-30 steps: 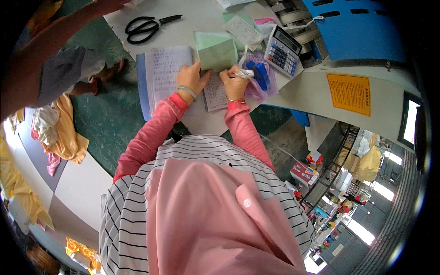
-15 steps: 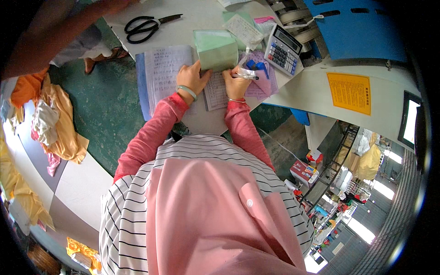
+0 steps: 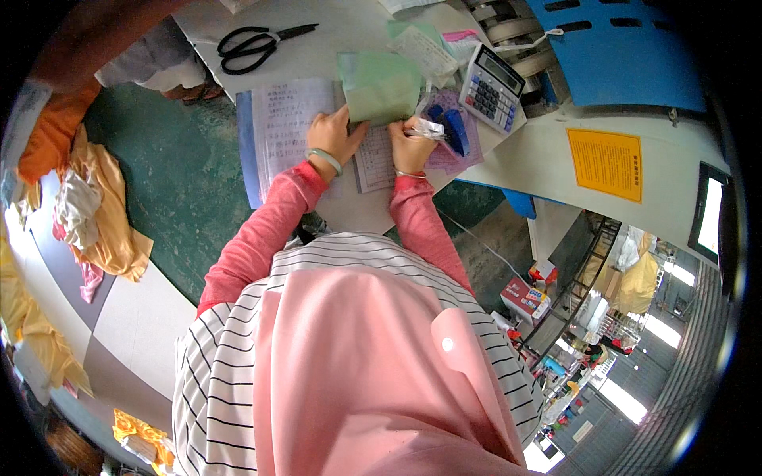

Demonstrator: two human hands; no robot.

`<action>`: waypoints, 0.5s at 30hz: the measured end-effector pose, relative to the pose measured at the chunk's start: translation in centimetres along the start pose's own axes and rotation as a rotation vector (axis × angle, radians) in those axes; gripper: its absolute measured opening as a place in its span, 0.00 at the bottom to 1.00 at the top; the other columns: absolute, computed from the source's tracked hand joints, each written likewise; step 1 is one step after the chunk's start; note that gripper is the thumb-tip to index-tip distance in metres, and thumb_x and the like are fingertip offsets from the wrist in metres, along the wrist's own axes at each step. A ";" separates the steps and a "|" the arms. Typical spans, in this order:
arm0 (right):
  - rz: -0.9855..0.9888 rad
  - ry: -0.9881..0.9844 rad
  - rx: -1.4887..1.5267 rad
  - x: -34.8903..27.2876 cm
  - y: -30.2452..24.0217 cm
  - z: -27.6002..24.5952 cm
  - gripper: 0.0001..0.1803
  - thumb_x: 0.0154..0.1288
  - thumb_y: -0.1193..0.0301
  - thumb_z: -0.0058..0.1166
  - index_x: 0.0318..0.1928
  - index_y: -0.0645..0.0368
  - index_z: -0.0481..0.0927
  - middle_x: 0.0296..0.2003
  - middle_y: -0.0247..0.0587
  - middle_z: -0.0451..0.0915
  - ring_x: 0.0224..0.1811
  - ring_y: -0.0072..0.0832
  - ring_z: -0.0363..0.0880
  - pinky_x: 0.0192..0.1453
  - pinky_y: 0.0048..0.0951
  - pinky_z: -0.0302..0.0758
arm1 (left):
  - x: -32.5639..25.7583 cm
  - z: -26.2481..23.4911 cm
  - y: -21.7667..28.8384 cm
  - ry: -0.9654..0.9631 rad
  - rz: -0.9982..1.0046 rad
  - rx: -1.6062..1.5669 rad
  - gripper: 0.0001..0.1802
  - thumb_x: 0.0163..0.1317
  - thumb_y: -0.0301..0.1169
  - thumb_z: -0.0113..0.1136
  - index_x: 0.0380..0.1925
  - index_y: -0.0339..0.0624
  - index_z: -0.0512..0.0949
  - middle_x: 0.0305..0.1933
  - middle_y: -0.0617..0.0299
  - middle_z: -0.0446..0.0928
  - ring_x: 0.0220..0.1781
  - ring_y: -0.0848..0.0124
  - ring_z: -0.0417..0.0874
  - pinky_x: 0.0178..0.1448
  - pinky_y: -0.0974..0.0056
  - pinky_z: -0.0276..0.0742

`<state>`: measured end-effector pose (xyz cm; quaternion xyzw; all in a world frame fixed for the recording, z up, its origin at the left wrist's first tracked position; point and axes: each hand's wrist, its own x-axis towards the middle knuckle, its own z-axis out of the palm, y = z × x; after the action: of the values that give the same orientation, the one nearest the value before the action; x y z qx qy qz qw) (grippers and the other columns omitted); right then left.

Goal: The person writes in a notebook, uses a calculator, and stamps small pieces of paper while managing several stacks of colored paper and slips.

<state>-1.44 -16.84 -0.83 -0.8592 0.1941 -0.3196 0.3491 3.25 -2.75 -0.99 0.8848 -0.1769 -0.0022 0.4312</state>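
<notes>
Your left hand (image 3: 335, 136) is pressing flat, fingers released, on the handwritten white paper sheet (image 3: 295, 119); at its three o'clock, your right hand (image 3: 410, 140) is grasping a small white pen-like object (image 3: 429, 127).

Single head-worn fisheye view, looking steeply down, close over white table (image 3: 357, 32)

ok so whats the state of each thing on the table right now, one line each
scissors: closed, lying flat, untouched
notebook: open, left hand resting on it
green paper: lying over the notebook's top edge
calculator: face up, untouched
right hand: grip closed on a small white item, too small to tell
monitor: lit
</notes>
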 end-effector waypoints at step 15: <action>-0.006 0.066 0.009 0.0 1.1 0.3 0.13 0.40 0.74 0.57 0.14 0.61 0.64 0.10 0.37 0.63 0.14 0.28 0.61 0.22 0.31 0.60 | -0.1 0.2 -0.1 0.036 0.035 -0.016 0.15 0.51 0.41 0.58 0.38 0.51 0.75 0.27 0.57 0.78 0.27 0.53 0.76 0.38 0.56 0.72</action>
<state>-1.34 -17.45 -1.77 -0.8472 0.2015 -0.3496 0.3457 3.13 -2.75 -1.20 0.8780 -0.1846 0.0201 0.4411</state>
